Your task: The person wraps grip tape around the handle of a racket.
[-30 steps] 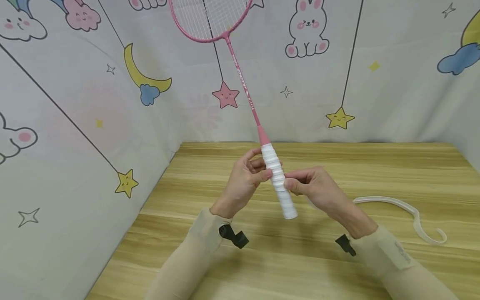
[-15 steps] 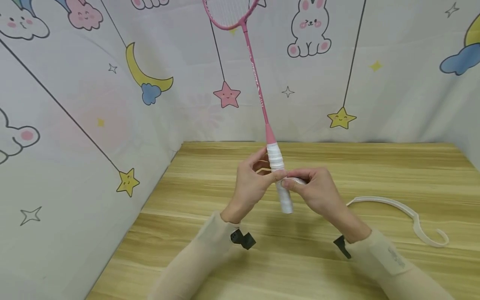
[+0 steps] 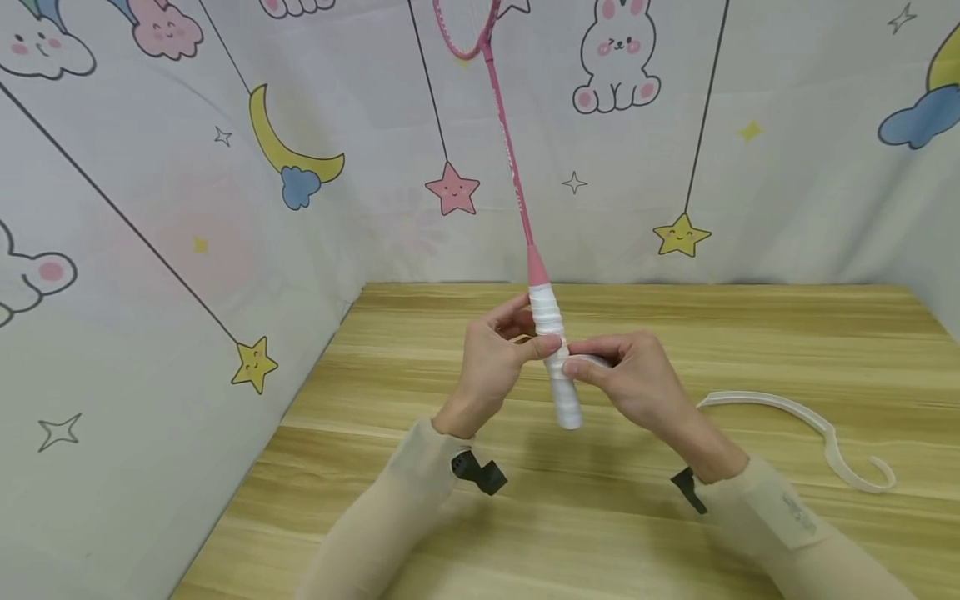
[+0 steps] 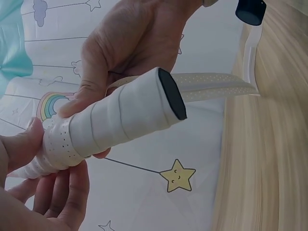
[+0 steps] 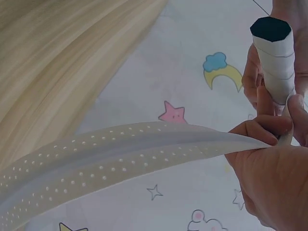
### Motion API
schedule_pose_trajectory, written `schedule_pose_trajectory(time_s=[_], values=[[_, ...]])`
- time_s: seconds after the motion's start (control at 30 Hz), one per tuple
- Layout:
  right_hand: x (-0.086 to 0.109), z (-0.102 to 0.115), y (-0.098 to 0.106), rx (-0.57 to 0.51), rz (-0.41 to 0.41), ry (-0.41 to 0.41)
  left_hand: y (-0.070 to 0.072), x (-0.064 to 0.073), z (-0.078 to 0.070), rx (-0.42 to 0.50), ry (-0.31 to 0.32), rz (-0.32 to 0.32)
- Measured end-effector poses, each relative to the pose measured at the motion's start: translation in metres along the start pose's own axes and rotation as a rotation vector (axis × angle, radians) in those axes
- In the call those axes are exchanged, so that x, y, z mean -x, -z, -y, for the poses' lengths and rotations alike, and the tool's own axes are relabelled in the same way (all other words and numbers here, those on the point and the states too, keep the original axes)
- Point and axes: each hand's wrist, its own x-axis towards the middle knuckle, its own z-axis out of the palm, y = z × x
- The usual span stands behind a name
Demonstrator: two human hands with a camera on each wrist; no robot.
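A pink badminton racket is held tilted over the table, its head partly out of the top of the head view. White grip tape winds around its handle, which ends in a dark butt cap. My left hand grips the handle's upper part, thumb across the front. My right hand pinches the loose grip tape beside the handle's middle. Perforated dots line the tape, and a lighter strip runs down its centre. The wound section near my left thumb shows dots; the lower turns look smooth.
The tape's free tail curls on the wooden table to the right of my right hand. A white cloth backdrop printed with stars and rabbits stands behind and to the left.
The racket head has swung right and turned more edge-on. Both hands stay at the handle; the left thumb shifted down, then slightly back. Loose tape now shows at my right fingers.
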Motion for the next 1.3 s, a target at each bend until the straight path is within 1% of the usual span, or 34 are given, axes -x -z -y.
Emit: schedule_pose_trajectory(time_s=[0.27, 0.37, 0.6, 0.7, 0.83, 0.93, 1.07, 1.13, 1.2, 1.3], values=[[-0.001, 0.001, 0.003, -0.044, 0.02, -0.028, 0.003, -0.001, 0.0, 0.069, 0.023, 0.01], [-0.001, 0.001, 0.005, -0.051, 0.023, -0.046, 0.003, 0.0, -0.001, 0.1, 0.023, 0.029], [-0.002, 0.0, 0.008, -0.049, 0.031, -0.09, 0.006, 0.001, -0.004, 0.15, 0.013, 0.118], [-0.003, -0.001, 0.008, -0.044, 0.039, -0.101, 0.007, 0.002, -0.005, 0.194, 0.031, 0.162], [-0.004, -0.001, 0.008, -0.038, 0.075, -0.119, 0.009, 0.002, -0.005, 0.276, 0.069, 0.225], [-0.005, -0.002, 0.008, -0.038, 0.096, -0.122, 0.011, 0.0, -0.004, 0.3, 0.078, 0.263], [-0.005, -0.002, 0.007, -0.045, 0.087, -0.115, 0.011, -0.001, -0.004, 0.295, 0.071, 0.294], [-0.004, -0.001, 0.006, -0.049, 0.072, -0.11, 0.011, 0.0, -0.005, 0.272, 0.058, 0.296], [-0.004, -0.002, 0.005, -0.052, 0.055, -0.113, 0.009, 0.001, -0.005, 0.215, 0.039, 0.274], [-0.004, -0.002, 0.003, -0.041, 0.027, -0.109, 0.005, 0.003, -0.005, 0.092, 0.002, 0.202]])
